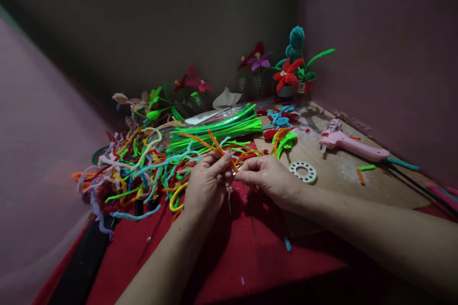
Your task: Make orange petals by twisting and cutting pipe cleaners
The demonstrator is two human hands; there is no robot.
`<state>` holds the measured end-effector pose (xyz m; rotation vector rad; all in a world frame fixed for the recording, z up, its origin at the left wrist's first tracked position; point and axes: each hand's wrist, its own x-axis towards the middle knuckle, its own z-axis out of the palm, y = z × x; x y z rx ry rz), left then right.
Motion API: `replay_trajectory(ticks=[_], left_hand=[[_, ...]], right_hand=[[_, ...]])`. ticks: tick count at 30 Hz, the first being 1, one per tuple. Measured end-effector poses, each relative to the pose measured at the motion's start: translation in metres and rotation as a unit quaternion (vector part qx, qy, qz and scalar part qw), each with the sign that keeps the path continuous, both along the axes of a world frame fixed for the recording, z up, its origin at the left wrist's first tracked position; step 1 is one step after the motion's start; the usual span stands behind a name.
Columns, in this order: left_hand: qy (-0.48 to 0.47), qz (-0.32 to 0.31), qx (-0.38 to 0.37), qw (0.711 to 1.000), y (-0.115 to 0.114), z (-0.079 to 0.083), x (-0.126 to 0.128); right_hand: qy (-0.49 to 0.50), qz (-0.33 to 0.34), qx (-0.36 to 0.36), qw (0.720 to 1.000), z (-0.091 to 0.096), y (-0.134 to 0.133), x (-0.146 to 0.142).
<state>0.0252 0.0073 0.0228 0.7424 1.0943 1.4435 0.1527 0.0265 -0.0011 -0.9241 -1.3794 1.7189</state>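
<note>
My left hand [207, 186] and my right hand [268, 176] meet over the red cloth [250, 257], both pinched on orange pipe cleaners [211, 144] that cross and stick up to the upper left. The fingers are closed around the stems where they join. A tangled heap of pipe cleaners [136, 171] in many colours lies just left of my left hand. A bundle of bright green pipe cleaners [222, 129] lies behind the hands.
A pink glue gun [352, 145] lies on the wooden board [336, 171] at the right, its cord trailing right. A white ring [303, 171] sits near my right hand. Finished pipe-cleaner flowers [286, 74] stand in small pots by the back wall.
</note>
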Motion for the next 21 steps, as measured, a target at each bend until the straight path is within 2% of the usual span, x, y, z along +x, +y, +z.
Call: replay_trajectory(ticks=[5,8,12,16,18,21], left_hand=[[0.063,-0.013,0.002,0.998,-0.002,-0.002,0.000],[0.093,-0.031,0.014,0.995,-0.002,-0.004,-0.001],[0.078,-0.041,0.017,0.996,0.000,-0.005,-0.004],[0.136,-0.130,-0.032,0.982,-0.001,-0.009,-0.006],[0.187,-0.168,-0.046,0.967,-0.003,-0.013,-0.004],[0.240,-0.168,-0.026,0.956,-0.005,-0.016,-0.001]], right_hand=[[0.060,0.011,0.000,0.998,0.001,0.003,0.001],[0.050,0.013,0.019,0.998,-0.001,0.007,0.002],[0.075,-0.013,-0.001,0.997,-0.001,0.010,0.001],[0.157,-0.075,-0.026,0.984,-0.002,0.012,0.000],[0.182,-0.081,-0.051,0.979,-0.002,0.013,0.000],[0.212,-0.064,-0.095,0.970,-0.001,0.013,0.000]])
